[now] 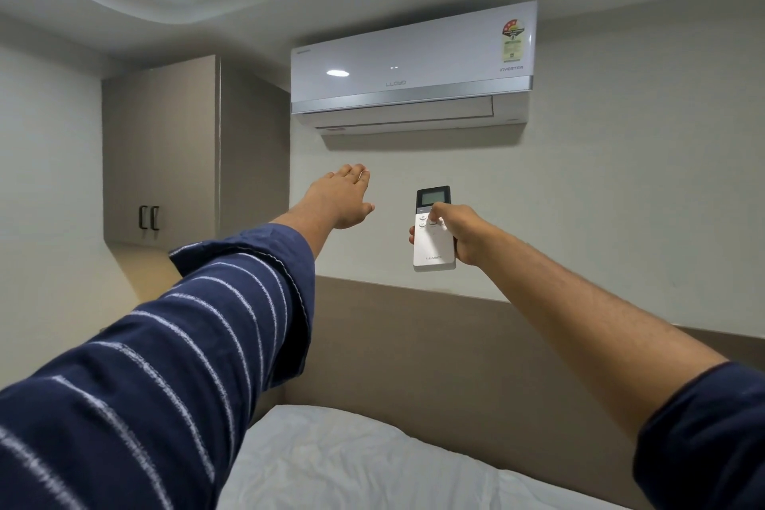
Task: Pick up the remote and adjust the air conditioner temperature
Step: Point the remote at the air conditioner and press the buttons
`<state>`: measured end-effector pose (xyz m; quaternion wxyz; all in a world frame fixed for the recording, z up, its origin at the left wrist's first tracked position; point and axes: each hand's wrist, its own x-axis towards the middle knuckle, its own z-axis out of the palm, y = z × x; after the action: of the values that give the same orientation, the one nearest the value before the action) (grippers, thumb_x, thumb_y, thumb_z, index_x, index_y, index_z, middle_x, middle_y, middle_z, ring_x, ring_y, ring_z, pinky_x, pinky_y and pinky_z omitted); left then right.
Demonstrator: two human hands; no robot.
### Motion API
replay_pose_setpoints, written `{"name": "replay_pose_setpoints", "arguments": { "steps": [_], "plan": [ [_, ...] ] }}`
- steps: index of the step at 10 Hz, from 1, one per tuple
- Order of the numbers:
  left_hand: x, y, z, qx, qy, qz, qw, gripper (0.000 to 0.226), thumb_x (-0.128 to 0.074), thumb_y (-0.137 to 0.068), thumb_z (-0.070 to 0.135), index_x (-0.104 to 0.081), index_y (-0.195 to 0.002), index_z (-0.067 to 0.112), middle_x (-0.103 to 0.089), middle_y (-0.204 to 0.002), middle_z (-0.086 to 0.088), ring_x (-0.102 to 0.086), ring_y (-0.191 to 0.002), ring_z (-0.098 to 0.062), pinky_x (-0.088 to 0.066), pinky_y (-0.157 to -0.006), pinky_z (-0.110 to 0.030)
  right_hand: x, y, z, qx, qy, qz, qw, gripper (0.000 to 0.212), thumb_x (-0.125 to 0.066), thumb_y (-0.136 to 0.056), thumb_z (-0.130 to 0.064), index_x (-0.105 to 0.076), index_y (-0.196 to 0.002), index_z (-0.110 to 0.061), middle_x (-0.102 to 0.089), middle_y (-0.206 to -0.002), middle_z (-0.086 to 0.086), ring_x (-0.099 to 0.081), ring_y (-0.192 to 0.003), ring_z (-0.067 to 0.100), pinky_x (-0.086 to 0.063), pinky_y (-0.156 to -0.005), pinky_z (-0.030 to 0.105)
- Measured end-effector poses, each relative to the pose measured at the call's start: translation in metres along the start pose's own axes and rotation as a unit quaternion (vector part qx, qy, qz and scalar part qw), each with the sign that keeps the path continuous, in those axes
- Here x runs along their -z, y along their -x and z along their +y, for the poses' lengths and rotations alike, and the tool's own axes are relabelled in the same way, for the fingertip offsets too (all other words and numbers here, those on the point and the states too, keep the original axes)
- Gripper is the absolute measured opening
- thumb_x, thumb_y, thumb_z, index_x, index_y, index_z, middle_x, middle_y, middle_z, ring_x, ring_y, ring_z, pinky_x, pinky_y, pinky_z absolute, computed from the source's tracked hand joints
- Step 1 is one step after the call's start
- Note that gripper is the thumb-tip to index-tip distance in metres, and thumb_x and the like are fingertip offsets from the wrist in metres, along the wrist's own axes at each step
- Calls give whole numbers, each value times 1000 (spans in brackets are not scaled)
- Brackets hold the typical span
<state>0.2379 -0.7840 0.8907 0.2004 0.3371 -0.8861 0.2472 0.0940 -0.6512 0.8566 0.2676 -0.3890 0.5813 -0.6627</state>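
Observation:
A white air conditioner [412, 66] hangs high on the wall ahead, its flap closed. Below it, my right hand [463, 234] grips a white remote [433, 248] upright, its dark display facing me. My thumb rests on the buttons just under the display. My left hand [341, 195] is stretched out flat to the left of the remote, palm down, fingers together and straight, holding nothing. It points up toward the unit's lower left corner and does not touch it.
A beige wall cabinet [165, 153] with two dark handles hangs at the left. A tan headboard panel [414, 344] runs along the wall below the unit. A white mattress [352, 464] lies at the bottom of the view.

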Motion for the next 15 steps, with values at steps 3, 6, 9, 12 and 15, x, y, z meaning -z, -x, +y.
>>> {"name": "replay_pose_setpoints", "arguments": {
  "steps": [3, 6, 9, 12, 15],
  "plan": [
    [-1, 0, 2, 5, 2, 1, 1000, 70, -29, -100, 41, -2, -156, 8, 1, -165, -6, -3, -152, -23, -13, -122, -39, 3, -1, 3, -2, -3, 1, 1000, 27, -35, -86, 0, -46, -110, 0, -62, -84, 22, -63, -69, 32, -52, -67, 36],
    [-2, -4, 6, 8, 5, 3, 1000, 70, -29, -100, 41, -2, -156, 8, 0, -165, -6, -3, -152, -23, -13, -122, -39, 9, -4, 3, -3, -3, 1, 1000, 26, -35, -85, 0, -46, -109, 1, -63, -81, 20, -63, -68, 32, -53, -64, 34],
    [-5, -6, 6, 7, 0, -1, 1000, 70, -29, -100, 41, -3, -156, 8, 0, -165, -6, -3, -152, -23, -13, -123, -39, 9, -7, 6, -7, -1, 5, 1000, 30, -36, -85, -1, -48, -113, -1, -63, -95, 23, -64, -69, 31, -53, -65, 34],
    [-6, -8, 5, 4, 3, 0, 1000, 70, -29, -100, 42, -3, -156, 9, 0, -165, -6, -3, -152, -23, -13, -123, -39, 11, -9, 8, -6, 3, 9, 1000, 33, -37, -85, -2, -48, -116, -1, -65, -94, 22, -65, -69, 31, -54, -65, 34],
    [-10, -9, 4, 3, -2, -5, 1000, 70, -28, -100, 42, -2, -156, 9, 1, -165, -7, -3, -152, -23, -12, -124, -39, 9, -14, 11, 8, 21, 19, 1000, 28, -36, -83, 0, -48, -108, -2, -66, -80, 18, -65, -67, 31, -54, -66, 34]
  ]
}}
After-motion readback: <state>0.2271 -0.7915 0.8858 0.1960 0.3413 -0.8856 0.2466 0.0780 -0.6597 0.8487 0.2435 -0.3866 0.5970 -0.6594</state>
